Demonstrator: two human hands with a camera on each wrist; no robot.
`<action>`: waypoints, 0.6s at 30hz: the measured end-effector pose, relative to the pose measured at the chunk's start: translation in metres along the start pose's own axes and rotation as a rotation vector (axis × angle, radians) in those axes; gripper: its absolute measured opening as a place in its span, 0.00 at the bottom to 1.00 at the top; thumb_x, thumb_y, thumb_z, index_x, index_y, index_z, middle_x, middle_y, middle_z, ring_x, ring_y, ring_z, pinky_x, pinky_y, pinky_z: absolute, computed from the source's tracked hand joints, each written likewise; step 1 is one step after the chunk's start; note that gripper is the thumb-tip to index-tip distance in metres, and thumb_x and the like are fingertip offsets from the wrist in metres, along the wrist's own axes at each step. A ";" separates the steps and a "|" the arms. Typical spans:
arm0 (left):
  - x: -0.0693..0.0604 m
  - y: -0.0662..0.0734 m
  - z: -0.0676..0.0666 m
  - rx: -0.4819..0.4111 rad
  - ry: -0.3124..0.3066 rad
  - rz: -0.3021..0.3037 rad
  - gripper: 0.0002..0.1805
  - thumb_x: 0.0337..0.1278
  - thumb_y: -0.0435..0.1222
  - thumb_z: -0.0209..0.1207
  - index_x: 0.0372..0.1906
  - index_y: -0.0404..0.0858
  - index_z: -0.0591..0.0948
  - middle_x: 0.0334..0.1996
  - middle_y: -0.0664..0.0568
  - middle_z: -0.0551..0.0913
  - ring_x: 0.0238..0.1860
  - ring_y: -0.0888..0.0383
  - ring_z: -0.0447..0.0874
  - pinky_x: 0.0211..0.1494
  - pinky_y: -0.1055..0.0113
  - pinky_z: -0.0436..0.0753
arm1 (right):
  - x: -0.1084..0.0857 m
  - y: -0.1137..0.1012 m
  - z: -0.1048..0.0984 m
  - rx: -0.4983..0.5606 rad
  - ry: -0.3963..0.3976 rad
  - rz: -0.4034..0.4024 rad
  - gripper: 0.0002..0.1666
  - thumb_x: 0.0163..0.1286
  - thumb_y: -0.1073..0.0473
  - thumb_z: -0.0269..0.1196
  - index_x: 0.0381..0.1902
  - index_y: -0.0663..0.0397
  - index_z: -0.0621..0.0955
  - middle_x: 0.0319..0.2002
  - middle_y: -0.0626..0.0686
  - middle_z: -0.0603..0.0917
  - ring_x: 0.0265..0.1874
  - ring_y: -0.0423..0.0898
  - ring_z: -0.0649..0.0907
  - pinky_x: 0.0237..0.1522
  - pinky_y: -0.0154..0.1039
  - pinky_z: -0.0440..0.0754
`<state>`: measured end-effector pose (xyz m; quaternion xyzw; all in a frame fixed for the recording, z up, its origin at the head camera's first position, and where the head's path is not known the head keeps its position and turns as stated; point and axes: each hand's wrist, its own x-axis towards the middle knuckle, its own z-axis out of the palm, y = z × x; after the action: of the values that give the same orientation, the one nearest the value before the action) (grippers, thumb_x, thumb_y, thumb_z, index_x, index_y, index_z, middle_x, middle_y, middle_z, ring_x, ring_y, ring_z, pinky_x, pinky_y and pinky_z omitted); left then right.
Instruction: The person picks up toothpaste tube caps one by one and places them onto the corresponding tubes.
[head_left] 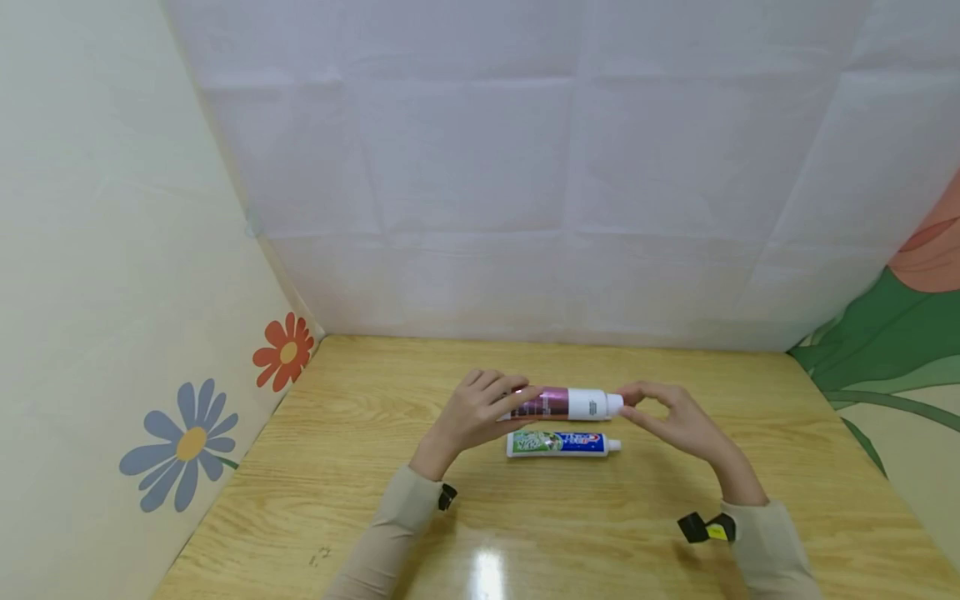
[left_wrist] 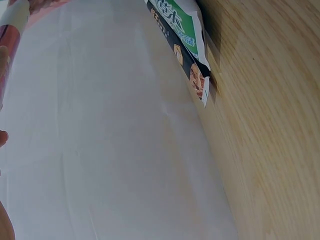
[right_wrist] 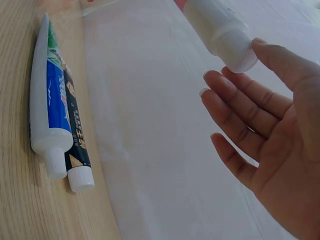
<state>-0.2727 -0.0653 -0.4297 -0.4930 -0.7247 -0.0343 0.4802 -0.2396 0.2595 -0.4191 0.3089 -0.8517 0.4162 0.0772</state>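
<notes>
My left hand (head_left: 476, 408) grips a glossy pink-and-white tube (head_left: 551, 403), holding it sideways above the table and covering its left end. At the tube's right end, the thumb and index finger of my right hand (head_left: 678, 421) pinch its white cap (right_wrist: 239, 52); the other fingers stay spread. Nearer to me, a green, blue and white toothpaste tube (head_left: 558, 444) lies flat, cap to the right. Beside it, a black toothpaste tube (right_wrist: 77, 135) with a white cap shows in the right wrist view. The left wrist view catches only bits of my left fingers.
The wooden table (head_left: 322, 467) meets a white sheet (head_left: 465, 208) at the back. A flower-printed wall (head_left: 97, 292) borders the left side, and printed green leaves (head_left: 892, 350) border the right. Black straps with small blocks (head_left: 693, 527) sit on the wrists.
</notes>
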 end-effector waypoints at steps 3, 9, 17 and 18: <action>0.001 0.000 -0.001 -0.001 -0.004 0.000 0.31 0.42 0.54 0.67 0.55 0.49 0.78 0.43 0.56 0.82 0.38 0.60 0.78 0.36 0.68 0.75 | 0.000 0.001 0.000 -0.008 -0.002 0.003 0.11 0.62 0.61 0.63 0.43 0.46 0.82 0.37 0.42 0.83 0.38 0.36 0.80 0.51 0.61 0.70; 0.001 0.001 -0.001 0.012 -0.005 0.008 0.30 0.44 0.55 0.65 0.55 0.49 0.78 0.42 0.57 0.81 0.38 0.60 0.78 0.37 0.69 0.76 | 0.000 0.002 0.001 -0.015 -0.011 0.009 0.08 0.64 0.60 0.61 0.41 0.48 0.83 0.37 0.43 0.84 0.39 0.37 0.80 0.50 0.61 0.72; 0.002 0.001 -0.001 0.002 -0.002 0.005 0.30 0.43 0.55 0.66 0.55 0.49 0.78 0.42 0.56 0.81 0.38 0.60 0.78 0.37 0.69 0.75 | 0.000 0.004 0.000 -0.022 -0.015 0.021 0.08 0.66 0.60 0.59 0.41 0.50 0.83 0.37 0.45 0.85 0.39 0.39 0.82 0.49 0.61 0.73; 0.002 0.001 -0.001 -0.001 -0.001 0.003 0.30 0.43 0.55 0.66 0.55 0.49 0.78 0.42 0.56 0.81 0.38 0.60 0.78 0.37 0.69 0.75 | 0.000 0.004 0.001 -0.024 -0.015 0.026 0.08 0.66 0.60 0.59 0.41 0.50 0.83 0.37 0.45 0.85 0.40 0.40 0.82 0.49 0.61 0.73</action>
<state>-0.2716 -0.0645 -0.4280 -0.4944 -0.7241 -0.0338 0.4797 -0.2421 0.2610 -0.4224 0.3000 -0.8610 0.4048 0.0692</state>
